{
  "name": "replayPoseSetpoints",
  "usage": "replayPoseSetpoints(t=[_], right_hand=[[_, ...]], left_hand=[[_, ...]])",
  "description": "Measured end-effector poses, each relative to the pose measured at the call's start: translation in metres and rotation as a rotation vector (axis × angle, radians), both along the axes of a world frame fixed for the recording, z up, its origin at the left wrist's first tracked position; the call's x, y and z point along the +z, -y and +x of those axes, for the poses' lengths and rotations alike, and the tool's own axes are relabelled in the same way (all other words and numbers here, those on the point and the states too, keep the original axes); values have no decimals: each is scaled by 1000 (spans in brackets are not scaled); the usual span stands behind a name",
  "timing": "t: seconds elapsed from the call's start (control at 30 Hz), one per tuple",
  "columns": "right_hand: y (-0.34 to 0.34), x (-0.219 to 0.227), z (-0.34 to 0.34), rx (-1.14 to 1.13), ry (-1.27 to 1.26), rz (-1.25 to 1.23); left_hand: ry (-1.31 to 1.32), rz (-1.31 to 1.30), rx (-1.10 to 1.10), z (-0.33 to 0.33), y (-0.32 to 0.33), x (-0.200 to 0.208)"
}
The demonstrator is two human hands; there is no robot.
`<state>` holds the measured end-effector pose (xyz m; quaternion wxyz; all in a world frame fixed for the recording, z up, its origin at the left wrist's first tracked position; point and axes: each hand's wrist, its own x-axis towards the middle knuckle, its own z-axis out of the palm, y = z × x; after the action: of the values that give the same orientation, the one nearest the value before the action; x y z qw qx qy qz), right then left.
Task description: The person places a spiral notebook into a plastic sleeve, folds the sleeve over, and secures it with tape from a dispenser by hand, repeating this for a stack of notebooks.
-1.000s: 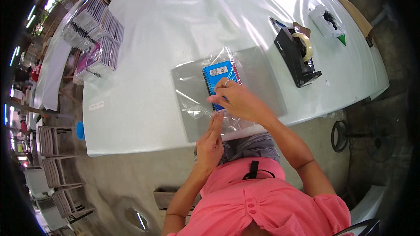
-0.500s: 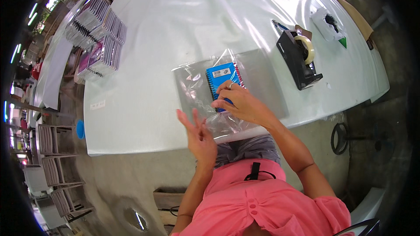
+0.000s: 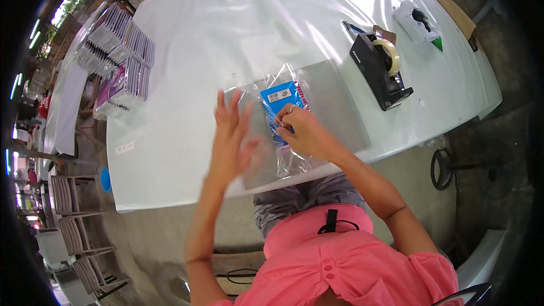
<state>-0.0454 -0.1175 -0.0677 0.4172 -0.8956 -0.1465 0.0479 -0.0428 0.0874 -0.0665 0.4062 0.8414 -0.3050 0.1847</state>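
One black tape dispenser (image 3: 371, 73) beyond blue notebook (image 3: 280, 97)

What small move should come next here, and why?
Probably lower the left hand to the clear film below the blue notebook and smooth it: the film looks crinkled there, the left hand is raised and open, and the right hand is over the notebook, seemingly well placed to steady it.

A white table (image 3: 175, 96) fills the centre, grey floor (image 3: 141, 232) below it. Chairs (image 3: 69, 195) line the left edge beneath tube lights (image 3: 35, 39); a fan (image 3: 494, 169) shows at right.
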Motion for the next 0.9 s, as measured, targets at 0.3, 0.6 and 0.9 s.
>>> replayPoseSetpoints(t=[0.3,0.6,0.9], right_hand=[[12,13,4,76,-37,55],[69,1,4,148,388,-68],[72,4,13,298,437,-309]], left_hand=[[276,1050,-535,102,39,43],[474,860,-407,101,34,16],[487,768,-375,100,41,15]])
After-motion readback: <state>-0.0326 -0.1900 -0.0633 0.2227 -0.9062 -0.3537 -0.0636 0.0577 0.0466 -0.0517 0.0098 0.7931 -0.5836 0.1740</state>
